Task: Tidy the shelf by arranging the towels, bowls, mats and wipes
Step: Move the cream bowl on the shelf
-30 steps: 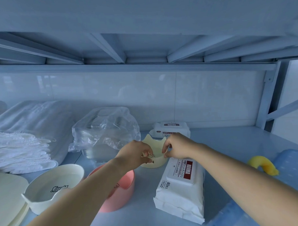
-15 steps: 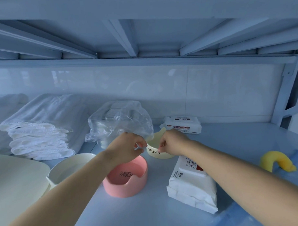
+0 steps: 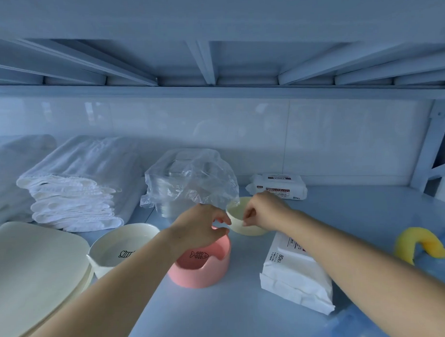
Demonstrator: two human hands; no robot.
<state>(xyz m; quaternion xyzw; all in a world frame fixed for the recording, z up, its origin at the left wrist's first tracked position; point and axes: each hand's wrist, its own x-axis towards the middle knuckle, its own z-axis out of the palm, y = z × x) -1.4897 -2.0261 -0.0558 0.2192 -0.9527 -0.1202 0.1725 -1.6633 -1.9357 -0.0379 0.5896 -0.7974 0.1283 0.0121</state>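
Head view: a pale yellow bowl [image 3: 246, 230] sits on the shelf [image 3: 349, 214], just behind a pink fish-print bowl [image 3: 202, 272] and just left of a large wipes pack [image 3: 295, 274]. The right hand [image 3: 264, 213] pinches the yellow bowl's right rim with curled fingers. The left hand [image 3: 198, 226] is curled narrow at the bowl's left side; I cannot tell whether it grips. A white fish-print bowl [image 3: 118, 243] stands left of the pink one, beside stacked cream mats [image 3: 30, 270]. Folded white towels [image 3: 73, 198] lie behind.
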